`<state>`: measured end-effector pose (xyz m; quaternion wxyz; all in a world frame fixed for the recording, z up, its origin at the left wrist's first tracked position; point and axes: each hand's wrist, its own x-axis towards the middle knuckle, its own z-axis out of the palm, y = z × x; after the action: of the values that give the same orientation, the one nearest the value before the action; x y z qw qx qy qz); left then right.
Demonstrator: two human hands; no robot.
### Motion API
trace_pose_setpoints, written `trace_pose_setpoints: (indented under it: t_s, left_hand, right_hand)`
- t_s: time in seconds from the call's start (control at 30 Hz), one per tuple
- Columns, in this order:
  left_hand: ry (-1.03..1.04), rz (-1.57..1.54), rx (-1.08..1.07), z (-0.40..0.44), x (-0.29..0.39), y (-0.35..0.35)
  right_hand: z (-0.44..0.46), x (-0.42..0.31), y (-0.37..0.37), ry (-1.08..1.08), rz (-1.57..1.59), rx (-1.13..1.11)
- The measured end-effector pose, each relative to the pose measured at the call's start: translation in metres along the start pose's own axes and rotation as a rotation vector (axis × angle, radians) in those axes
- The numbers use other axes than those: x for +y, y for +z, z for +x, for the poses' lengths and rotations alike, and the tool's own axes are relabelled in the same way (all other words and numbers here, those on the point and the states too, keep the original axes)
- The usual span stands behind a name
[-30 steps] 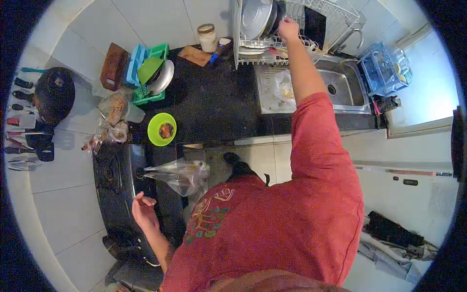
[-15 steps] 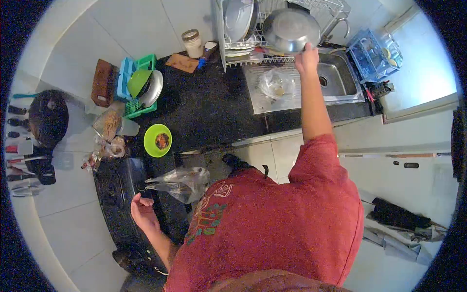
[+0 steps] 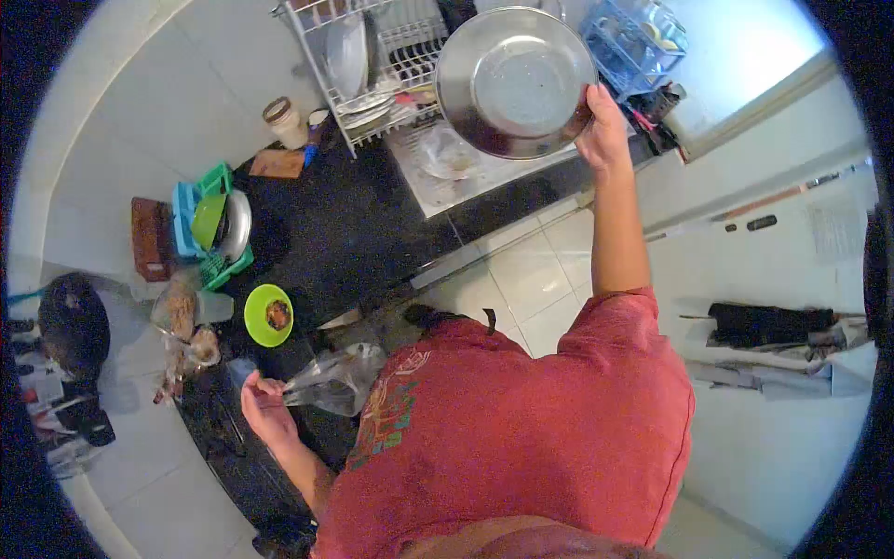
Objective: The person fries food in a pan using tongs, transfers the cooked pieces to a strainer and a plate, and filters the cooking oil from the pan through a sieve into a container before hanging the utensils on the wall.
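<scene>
A shallow round stainless-steel basin [image 3: 518, 86] is held up by its right rim in my right hand [image 3: 605, 130], its inside facing me. Its lower part overlaps the sink drainboard in the view. My left hand [image 3: 268, 410], fingers loosely curled and apart, is beside the narrow end of a clear plastic bag [image 3: 337, 377]. Whether the fingertips touch the bag is hard to make out. A lime-green bowl [image 3: 254, 321] with dark reddish-brown food inside rests on the black counter, just beyond that hand.
A white wire dish rack [image 3: 340, 107] with plates stands behind the metal drainboard [image 3: 424, 186], where another clear bag lies. Along the wall are a lidded jar [image 3: 287, 126], a wooden board [image 3: 277, 164] and a green dish basket [image 3: 228, 265]. A blue caddy [image 3: 633, 51] stands at upper right.
The basin has come away from the dish rack toward me, tipping so its inside shows instead of its underside. My left hand has moved closer to the plastic bag. The view has turned.
</scene>
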<state>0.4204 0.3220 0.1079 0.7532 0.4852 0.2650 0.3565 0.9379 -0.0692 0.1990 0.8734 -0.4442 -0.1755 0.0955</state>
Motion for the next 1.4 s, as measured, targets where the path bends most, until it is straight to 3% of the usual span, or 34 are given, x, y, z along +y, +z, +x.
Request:
trace_pose_setpoints:
  t_s: [0.07,0.13,0.23,0.3,0.33,0.37,0.4,0.43,0.47,0.5,0.53,0.63,0.67,0.7,0.77,0.8,0.9,0.97,1.0,1.03,1.1,1.23,1.3,1.33,1.4]
  left_hand:
    - [0.017,0.036,-0.011,0.002,0.000,0.009]
    - [0.007,0.028,-0.047,0.004,-0.002,0.012]
    - [-0.021,-0.019,-0.077,0.004,-0.014,0.000]
    - [-0.030,-0.055,-0.071,0.002,-0.014,0.007]
    - [-0.016,-0.043,-0.073,0.002,-0.012,0.012]
    - [-0.009,-0.030,-0.070,-0.001,-0.010,0.015]
    - [-0.002,-0.034,-0.055,-0.001,-0.010,0.014]
    - [0.018,-0.006,-0.061,0.001,-0.011,0.012]
    - [0.017,0.040,-0.062,-0.005,-0.008,0.005]
    - [0.014,0.052,-0.043,-0.007,-0.007,0.000]
    - [0.004,0.019,-0.050,-0.006,-0.010,-0.002]
    - [-0.028,-0.052,-0.047,-0.009,-0.008,0.001]
    - [-0.013,-0.048,-0.069,-0.010,-0.008,0.003]
    - [0.000,-0.047,-0.090,-0.010,-0.009,0.006]
    - [-0.065,0.041,0.055,-0.011,-0.012,0.018]
    - [-0.076,0.021,-0.111,-0.006,-0.022,0.005]
    - [-0.297,-0.035,-0.150,0.001,-0.028,0.041]
    - [-0.512,-0.068,-0.309,0.013,-0.034,0.070]
    - [-0.538,-0.219,-0.431,0.015,-0.039,0.082]
    - [-0.539,-0.225,-0.412,0.017,-0.046,0.095]
    - [-0.591,-0.550,-0.244,0.023,-0.057,0.114]
    - [-0.485,-0.473,-0.053,0.044,-0.074,0.104]
    - [-0.431,-0.149,-0.099,0.046,-0.078,0.095]
    - [-0.434,-0.149,-0.090,0.047,-0.082,0.095]
    - [-0.328,0.126,0.017,0.057,-0.091,0.097]
  right_hand:
    - [-0.013,-0.034,-0.004,-0.115,-0.253,0.089]
    - [-0.028,-0.079,-0.004,-0.213,-0.214,0.124]
    - [-0.037,-0.100,-0.044,-0.339,0.106,0.066]
    - [-0.025,-0.071,-0.096,-0.106,-1.329,0.695]
    - [-0.012,-0.039,-0.163,-0.193,-1.849,0.707]
    - [-0.029,-0.037,-0.131,0.147,-2.132,0.560]
    - [-0.034,-0.038,-0.165,-0.162,-1.962,0.602]
    - [-0.039,-0.057,-0.147,-0.121,-1.626,0.840]
    - [-0.029,-0.070,-0.201,-0.149,-1.111,0.668]
    - [-0.034,-0.074,-0.191,-0.267,-0.201,0.589]
    - [-0.036,-0.074,-0.185,-0.247,-0.196,0.575]
    - [-0.046,-0.068,-0.161,-0.227,-2.165,0.524]
    - [-0.056,-0.059,-0.114,-0.016,-2.383,0.508]
    - [-0.064,-0.049,-0.098,-0.033,-2.382,0.475]
    - [-0.076,-0.037,-0.075,-0.352,-1.620,0.080]
    - [-0.086,-0.022,-0.054,-0.401,-1.652,-0.040]
    - [-0.124,0.026,0.033,-0.661,-1.635,-0.470]
    - [-0.145,0.064,0.075,-0.663,-1.630,-0.690]
    - [-0.156,0.090,0.091,-0.772,-1.379,-0.773]
    - [-0.167,0.115,0.106,-0.864,-1.119,-0.842]
    - [-0.187,0.140,0.135,-0.855,-1.066,-0.997]
    - [-0.184,0.166,0.139,-0.702,-1.251,-1.098]
    - [-0.176,0.170,0.136,-0.649,-1.330,-1.051]
    - [-0.174,0.171,0.136,-0.643,-1.325,-1.058]
    - [-0.164,0.169,0.142,-0.336,-1.305,-1.235]
